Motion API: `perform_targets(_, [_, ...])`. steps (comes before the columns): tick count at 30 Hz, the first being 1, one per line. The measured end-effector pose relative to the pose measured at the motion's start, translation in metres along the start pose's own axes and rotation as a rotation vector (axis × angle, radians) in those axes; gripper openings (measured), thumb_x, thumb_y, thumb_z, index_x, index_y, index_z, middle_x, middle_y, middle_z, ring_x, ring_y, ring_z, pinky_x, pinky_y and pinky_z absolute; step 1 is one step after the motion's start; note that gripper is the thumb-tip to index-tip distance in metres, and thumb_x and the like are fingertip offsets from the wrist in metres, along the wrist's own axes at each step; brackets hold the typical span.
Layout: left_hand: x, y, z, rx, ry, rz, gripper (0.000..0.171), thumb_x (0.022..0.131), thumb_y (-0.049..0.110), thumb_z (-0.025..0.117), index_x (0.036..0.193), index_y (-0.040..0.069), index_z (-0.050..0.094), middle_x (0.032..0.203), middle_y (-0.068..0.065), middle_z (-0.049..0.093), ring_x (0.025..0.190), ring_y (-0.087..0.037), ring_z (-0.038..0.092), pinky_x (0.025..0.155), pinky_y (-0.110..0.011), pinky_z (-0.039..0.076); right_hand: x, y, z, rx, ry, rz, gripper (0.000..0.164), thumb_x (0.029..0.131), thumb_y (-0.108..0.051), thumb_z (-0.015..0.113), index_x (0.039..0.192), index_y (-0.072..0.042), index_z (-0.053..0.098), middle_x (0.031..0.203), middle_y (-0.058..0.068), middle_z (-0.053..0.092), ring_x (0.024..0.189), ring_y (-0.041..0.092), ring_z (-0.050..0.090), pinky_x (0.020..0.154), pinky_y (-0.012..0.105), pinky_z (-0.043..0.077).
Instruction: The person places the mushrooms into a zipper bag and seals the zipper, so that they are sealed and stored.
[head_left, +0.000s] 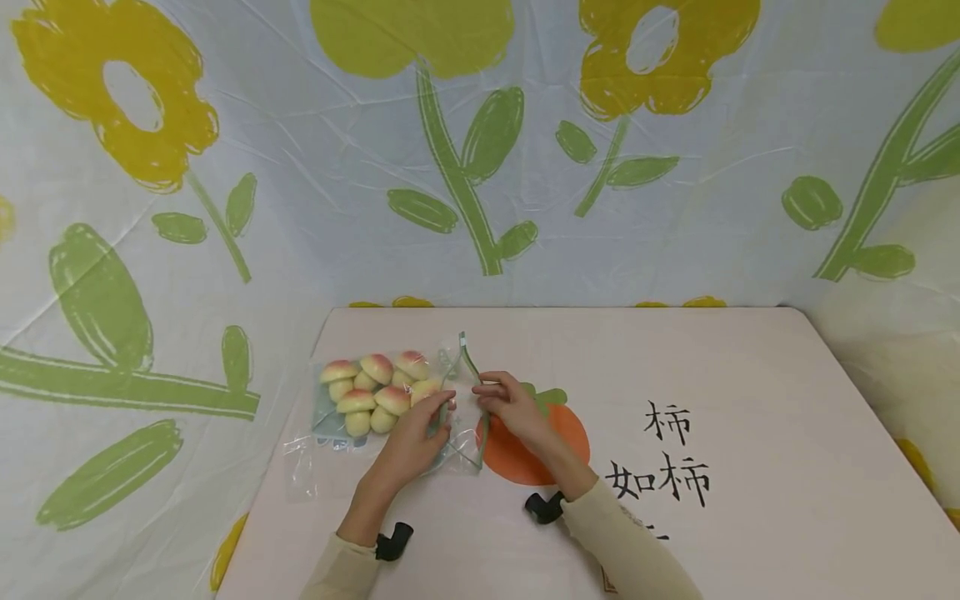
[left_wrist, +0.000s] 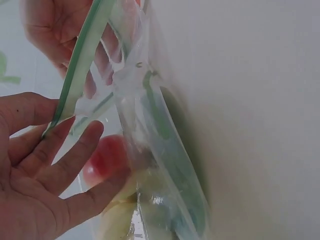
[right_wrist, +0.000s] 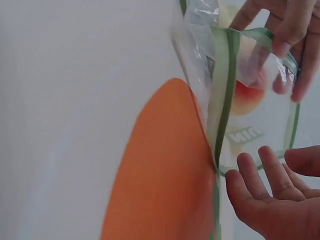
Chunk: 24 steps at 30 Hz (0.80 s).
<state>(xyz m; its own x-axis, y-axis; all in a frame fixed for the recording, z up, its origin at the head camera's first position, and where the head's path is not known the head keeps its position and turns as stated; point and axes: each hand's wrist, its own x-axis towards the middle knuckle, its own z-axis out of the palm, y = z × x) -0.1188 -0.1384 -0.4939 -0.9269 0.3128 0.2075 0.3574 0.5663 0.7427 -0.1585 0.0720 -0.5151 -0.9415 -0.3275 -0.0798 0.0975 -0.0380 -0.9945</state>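
Note:
A clear zip bag (head_left: 465, 446) with green zip strips lies with its mouth spread apart toward the right. Inside it are several mushroom-shaped pieces (head_left: 358, 402), pale yellow with reddish caps, seen through clear plastic. My left hand (head_left: 416, 433) pinches the near rim between thumb and index finger; its other fingers spread against the bag (left_wrist: 150, 180). On the opposite side of the mouth, my right hand (head_left: 517, 412) has loosely bent fingers at the green strip (right_wrist: 227, 100), thumb apart. Both hands show in the right wrist view, with the left hand (right_wrist: 295, 30) at the top.
The pale pink tabletop (head_left: 787, 400) carries a printed orange persimmon (head_left: 525, 454) under the right hand and black characters (head_left: 667, 454) farther right. Crinkled clear plastic (head_left: 302, 471) extends at the left. Flower-patterned cloth (head_left: 300, 167) encloses the table's back and sides.

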Motion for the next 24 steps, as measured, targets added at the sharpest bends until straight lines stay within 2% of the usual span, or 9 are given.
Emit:
perform_targets(8, [0.001, 0.005, 0.003, 0.074, -0.002, 0.024, 0.047, 0.087, -0.001, 0.068, 0.133, -0.003, 0.058, 0.111, -0.008, 0.067, 0.097, -0.023, 0.060, 0.087, -0.044, 0.050, -0.007, -0.004, -0.017, 0.000, 0.042, -0.014, 0.043, 0.100, 0.005, 0.051, 0.142, 0.009, 0.042, 0.130, 0.033, 0.056, 0.120, 0.047, 0.054, 0.100, 0.054, 0.044])
perform_targets(14, [0.003, 0.007, 0.007, 0.114, -0.007, 0.000, 0.049, 0.090, 0.005, 0.068, 0.137, 0.000, 0.056, 0.114, -0.009, 0.067, 0.099, -0.025, 0.062, 0.087, -0.045, 0.050, -0.011, -0.004, -0.028, -0.008, 0.096, 0.013, 0.042, 0.101, 0.002, 0.053, 0.142, 0.004, 0.046, 0.129, 0.029, 0.059, 0.118, 0.044, 0.057, 0.099, 0.054, 0.045])
perform_targets(20, [0.006, 0.008, 0.011, 0.069, -0.015, -0.059, 0.060, 0.094, 0.012, 0.066, 0.147, -0.001, 0.042, 0.115, -0.010, 0.067, 0.102, -0.027, 0.065, 0.090, -0.047, 0.051, -0.012, -0.005, -0.037, -0.027, 0.141, 0.033, 0.042, 0.101, 0.000, 0.055, 0.142, 0.002, 0.048, 0.127, 0.026, 0.061, 0.115, 0.040, 0.059, 0.099, 0.052, 0.046])
perform_targets(24, [0.005, 0.008, 0.013, 0.073, -0.010, -0.031, 0.050, 0.093, 0.011, 0.066, 0.138, -0.006, 0.050, 0.114, -0.012, 0.067, 0.103, -0.029, 0.065, 0.092, -0.048, 0.050, -0.012, -0.005, -0.039, -0.027, 0.145, 0.033, 0.040, 0.102, 0.000, 0.052, 0.141, 0.005, 0.047, 0.127, 0.029, 0.060, 0.116, 0.042, 0.058, 0.099, 0.053, 0.045])
